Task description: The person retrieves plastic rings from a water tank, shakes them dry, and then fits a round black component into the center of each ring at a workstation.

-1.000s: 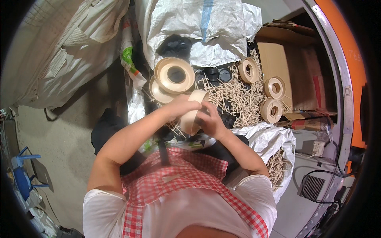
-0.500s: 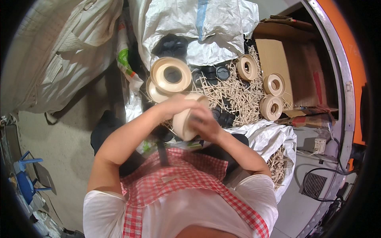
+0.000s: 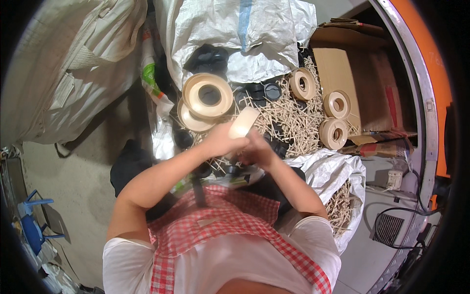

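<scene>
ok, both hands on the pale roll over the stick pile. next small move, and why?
Probably steady the pale cream tape-like roll with the left hand while the right hand works its lower edge: the roll sits tilted between both hands, above the pile of thin wooden sticks, and the grip looks two-handed.
</scene>
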A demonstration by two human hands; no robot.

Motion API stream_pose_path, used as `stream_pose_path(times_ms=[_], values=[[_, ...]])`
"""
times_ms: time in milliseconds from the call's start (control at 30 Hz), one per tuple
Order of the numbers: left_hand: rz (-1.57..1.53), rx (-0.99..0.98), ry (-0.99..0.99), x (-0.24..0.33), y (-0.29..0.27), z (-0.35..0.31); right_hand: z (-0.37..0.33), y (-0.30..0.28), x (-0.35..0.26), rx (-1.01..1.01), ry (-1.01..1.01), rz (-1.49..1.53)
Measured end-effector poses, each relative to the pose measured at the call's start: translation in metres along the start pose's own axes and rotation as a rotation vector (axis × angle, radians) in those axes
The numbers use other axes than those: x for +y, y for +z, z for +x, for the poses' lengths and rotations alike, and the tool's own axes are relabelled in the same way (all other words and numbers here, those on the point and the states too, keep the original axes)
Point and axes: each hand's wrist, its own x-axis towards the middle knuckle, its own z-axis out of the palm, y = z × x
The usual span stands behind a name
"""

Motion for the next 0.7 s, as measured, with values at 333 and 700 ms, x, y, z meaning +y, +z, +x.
stream_pose_path(times_ms=[333,700], values=[[-0.595,0.676,0.083,0.001,-0.045,0.017,0.049,-0.152,0.016,0.515,0.034,-1.281],[-0.207,0.990,-0.208,-0.042,-0.087,0.035,0.101,-0.293,0.025,0.517,0.032,-1.835]])
